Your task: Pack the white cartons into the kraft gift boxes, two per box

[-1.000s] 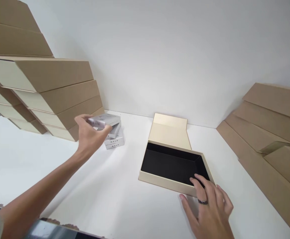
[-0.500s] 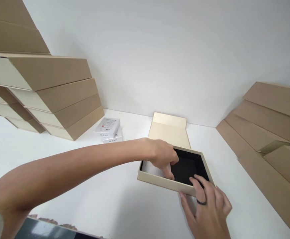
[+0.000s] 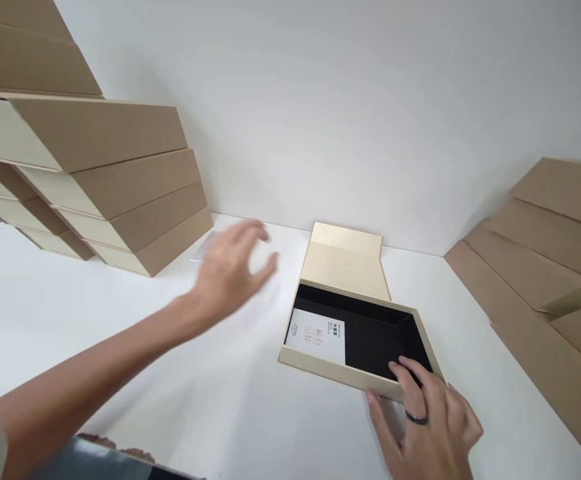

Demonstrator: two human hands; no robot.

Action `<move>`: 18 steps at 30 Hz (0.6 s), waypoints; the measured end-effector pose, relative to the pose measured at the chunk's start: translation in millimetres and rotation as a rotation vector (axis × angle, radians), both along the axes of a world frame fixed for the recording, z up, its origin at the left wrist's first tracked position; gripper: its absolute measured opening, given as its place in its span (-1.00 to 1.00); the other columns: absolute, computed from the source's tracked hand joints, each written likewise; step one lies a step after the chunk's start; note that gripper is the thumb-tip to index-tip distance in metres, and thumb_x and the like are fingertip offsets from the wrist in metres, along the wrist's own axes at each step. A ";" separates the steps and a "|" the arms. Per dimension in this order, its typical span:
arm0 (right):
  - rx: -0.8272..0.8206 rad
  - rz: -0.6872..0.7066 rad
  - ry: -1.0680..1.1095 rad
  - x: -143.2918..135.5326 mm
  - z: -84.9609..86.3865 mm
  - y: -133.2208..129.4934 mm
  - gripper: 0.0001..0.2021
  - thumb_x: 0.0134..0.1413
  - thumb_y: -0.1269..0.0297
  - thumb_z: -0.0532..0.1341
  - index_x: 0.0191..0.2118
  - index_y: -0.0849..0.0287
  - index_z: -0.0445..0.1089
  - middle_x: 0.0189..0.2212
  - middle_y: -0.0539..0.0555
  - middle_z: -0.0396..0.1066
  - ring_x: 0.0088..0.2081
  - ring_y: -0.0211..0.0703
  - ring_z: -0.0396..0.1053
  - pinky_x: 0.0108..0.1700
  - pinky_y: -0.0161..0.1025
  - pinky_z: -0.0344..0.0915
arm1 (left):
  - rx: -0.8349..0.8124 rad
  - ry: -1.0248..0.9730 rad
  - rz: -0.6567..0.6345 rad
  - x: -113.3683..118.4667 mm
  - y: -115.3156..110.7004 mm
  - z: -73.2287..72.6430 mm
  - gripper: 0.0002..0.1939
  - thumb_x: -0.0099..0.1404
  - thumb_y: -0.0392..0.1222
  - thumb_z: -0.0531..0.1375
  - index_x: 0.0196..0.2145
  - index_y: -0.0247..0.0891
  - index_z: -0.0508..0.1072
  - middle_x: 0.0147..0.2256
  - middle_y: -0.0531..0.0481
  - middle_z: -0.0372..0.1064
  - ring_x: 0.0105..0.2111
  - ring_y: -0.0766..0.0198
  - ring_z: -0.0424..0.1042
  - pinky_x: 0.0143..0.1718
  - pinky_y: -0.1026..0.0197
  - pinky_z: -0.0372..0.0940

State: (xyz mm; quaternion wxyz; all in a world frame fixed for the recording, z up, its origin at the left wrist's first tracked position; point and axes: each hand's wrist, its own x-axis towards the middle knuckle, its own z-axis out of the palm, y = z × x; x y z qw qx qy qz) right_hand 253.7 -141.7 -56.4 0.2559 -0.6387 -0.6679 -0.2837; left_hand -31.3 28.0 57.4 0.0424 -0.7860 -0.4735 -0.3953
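Note:
My left hand [image 3: 230,270] is up over the table with nothing in it, fingers and thumb apart and slightly blurred. It covers most of the small stack of white boxes; only a pale edge of a white box [image 3: 201,248] shows behind it. My right hand [image 3: 433,410] grips the near right corner of an open cream gift box [image 3: 328,375], thumb outside the wall and fingertips inside. The gift box has a black lining [image 3: 373,343]. A white printed box [image 3: 317,335] lies in its left part. The lid flap [image 3: 345,267] lies folded back toward the wall.
Closed tan and cream boxes [image 3: 135,170] are stacked high at the left. More tan boxes [image 3: 560,267] are piled on the right, one slightly gaping. A white wall [image 3: 330,120] bounds the table at the back. Something dark and glossy [image 3: 105,460] lies along the front edge.
My left hand has come out of the gift box and moved left to the small white stack. The white printed box stays inside, now uncovered. My right hand keeps its grip on the corner.

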 end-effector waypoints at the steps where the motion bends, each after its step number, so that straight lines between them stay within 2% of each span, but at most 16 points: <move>1: 0.001 -0.002 -0.002 0.0 -0.3 0.4 -0.61 0.28 0.16 0.18 0.17 0.08 0.18 0.06 0.29 0.40 0.03 0.29 0.34 0.09 0.25 0.20 | -0.004 -0.020 0.179 -18.4 4.7 -4.8 -0.57 0.31 0.07 0.21 0.00 -0.27 0.38 0.17 -0.33 0.34 0.23 -0.17 0.30 0.27 -0.18 0.16; 3: 0.008 -0.007 -0.005 0.4 -1.6 1.4 -0.61 0.27 0.15 0.18 0.16 0.08 0.20 0.05 0.29 0.40 0.03 0.28 0.35 0.09 0.24 0.20 | -0.149 -0.080 0.441 -51.2 11.5 -15.3 -0.27 0.12 0.18 0.34 0.08 -0.31 0.26 0.19 -0.43 0.28 0.25 -0.34 0.25 0.23 -0.28 0.20; 5: 0.009 -0.010 -0.013 1.5 -3.8 2.1 -0.62 0.27 0.14 0.18 0.14 0.08 0.22 0.05 0.28 0.41 0.02 0.29 0.35 0.09 0.24 0.20 | -0.334 -0.219 0.545 -72.6 12.7 -25.1 -0.15 0.05 0.25 0.36 0.11 -0.27 0.15 0.16 -0.40 0.32 0.21 -0.32 0.32 0.10 -0.23 0.33; 8: 0.006 -0.004 -0.030 3.7 -6.7 2.2 -0.61 0.25 0.13 0.20 0.13 0.11 0.24 0.04 0.29 0.42 0.03 0.32 0.34 0.08 0.26 0.19 | -0.464 -0.345 0.531 -79.2 7.7 -33.8 -0.22 0.09 0.25 0.34 0.06 -0.16 0.09 0.12 -0.25 0.37 0.13 -0.16 0.43 -0.08 -0.05 0.43; 12: 0.014 0.003 -0.040 4.0 -5.4 1.6 -0.60 0.25 0.12 0.21 0.13 0.12 0.24 0.04 0.29 0.42 0.02 0.31 0.33 0.07 0.24 0.19 | -0.567 -0.255 0.554 -65.7 4.8 -33.5 -0.24 0.03 0.28 0.37 -0.04 -0.15 0.10 0.05 -0.25 0.38 0.00 -0.19 0.49 -0.21 -0.02 0.41; 15: 0.024 0.009 -0.040 0.5 -1.9 1.0 -0.63 0.27 0.17 0.19 0.13 0.16 0.24 0.03 0.31 0.42 0.02 0.30 0.32 0.07 0.23 0.19 | -0.522 -0.335 0.516 -62.8 7.2 -22.7 -0.24 0.06 0.20 0.40 -0.04 -0.16 0.04 0.05 -0.25 0.35 0.01 -0.15 0.48 -0.14 -0.03 0.40; 18: 0.037 0.003 -0.026 -4.7 0.3 0.5 -0.66 0.29 0.23 0.17 0.12 0.20 0.25 0.01 0.33 0.43 0.03 0.32 0.31 0.08 0.26 0.18 | -0.320 -0.453 0.398 -67.9 9.4 -0.4 -0.29 0.11 0.08 0.40 -0.03 -0.15 0.01 0.10 -0.22 0.31 0.16 -0.06 0.39 0.10 -0.01 0.34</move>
